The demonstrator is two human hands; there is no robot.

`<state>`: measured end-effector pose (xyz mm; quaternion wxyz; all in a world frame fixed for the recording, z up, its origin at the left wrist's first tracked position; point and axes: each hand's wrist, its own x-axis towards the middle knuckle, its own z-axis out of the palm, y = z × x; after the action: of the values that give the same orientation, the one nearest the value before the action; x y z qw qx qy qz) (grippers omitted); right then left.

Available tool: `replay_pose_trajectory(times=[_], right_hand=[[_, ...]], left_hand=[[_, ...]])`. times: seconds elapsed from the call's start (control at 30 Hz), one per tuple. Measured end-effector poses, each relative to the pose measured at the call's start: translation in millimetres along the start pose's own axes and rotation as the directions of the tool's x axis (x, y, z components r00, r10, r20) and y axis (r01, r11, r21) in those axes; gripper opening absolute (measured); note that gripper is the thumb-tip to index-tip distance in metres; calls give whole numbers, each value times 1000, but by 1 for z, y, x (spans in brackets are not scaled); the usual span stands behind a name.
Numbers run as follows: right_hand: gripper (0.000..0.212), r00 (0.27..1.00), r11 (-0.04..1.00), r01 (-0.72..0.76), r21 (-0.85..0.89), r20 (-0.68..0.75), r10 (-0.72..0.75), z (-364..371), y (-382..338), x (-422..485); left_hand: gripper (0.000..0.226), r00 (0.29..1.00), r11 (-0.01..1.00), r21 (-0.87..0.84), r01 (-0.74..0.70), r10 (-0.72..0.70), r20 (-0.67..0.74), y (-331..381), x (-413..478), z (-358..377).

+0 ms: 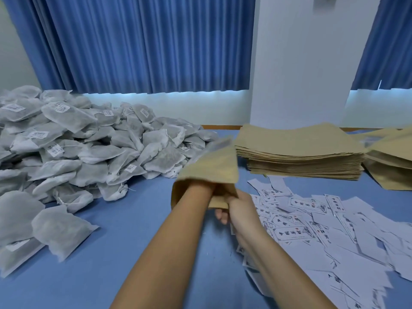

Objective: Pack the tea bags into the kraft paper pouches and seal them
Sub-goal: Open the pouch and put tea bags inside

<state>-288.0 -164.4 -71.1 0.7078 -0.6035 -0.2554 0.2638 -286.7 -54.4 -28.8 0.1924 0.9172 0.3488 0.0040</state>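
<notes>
A kraft paper pouch is held above the blue table, its mouth facing me. My left forearm reaches into that mouth, and the hand itself is hidden inside the pouch. My right hand grips the pouch's rim on the right side, thumb on top and fingers curled below. A big heap of grey-white tea bags with small printed tags covers the left of the table. Whether a tea bag is in the pouch cannot be seen.
A tall stack of flat kraft pouches lies behind my hands at the right. More pouches lie at the far right edge. Several white printed labels are scattered across the right front. Blue curtains hang behind.
</notes>
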Motion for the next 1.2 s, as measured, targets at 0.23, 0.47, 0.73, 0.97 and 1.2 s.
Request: replay_pose_trajectory(times=[0.23, 0.47, 0.73, 0.97, 1.2], right_hand=[[27, 984, 958, -114, 263, -104, 146, -12, -5, 15], [29, 993, 911, 82, 404, -108, -42, -33, -15, 24], [41, 970, 809, 219, 546, -210, -120, -49, -22, 27], [19, 999, 907, 17, 421, -42, 1, -45, -10, 31], [28, 909, 815, -26, 580, -324, 260, -59, 3, 40]], left_hand=[[31, 977, 986, 73, -148, 157, -142, 18, -43, 1], [41, 972, 108, -994, 24, 229, 49, 34, -96, -8], [45, 795, -197, -809, 554, 416, 442, 14, -91, -2], [12, 946, -233, -964, -129, -319, -50, 31, -41, 37], [9, 893, 26, -972, -232, -392, -223, 29, -18, 70]])
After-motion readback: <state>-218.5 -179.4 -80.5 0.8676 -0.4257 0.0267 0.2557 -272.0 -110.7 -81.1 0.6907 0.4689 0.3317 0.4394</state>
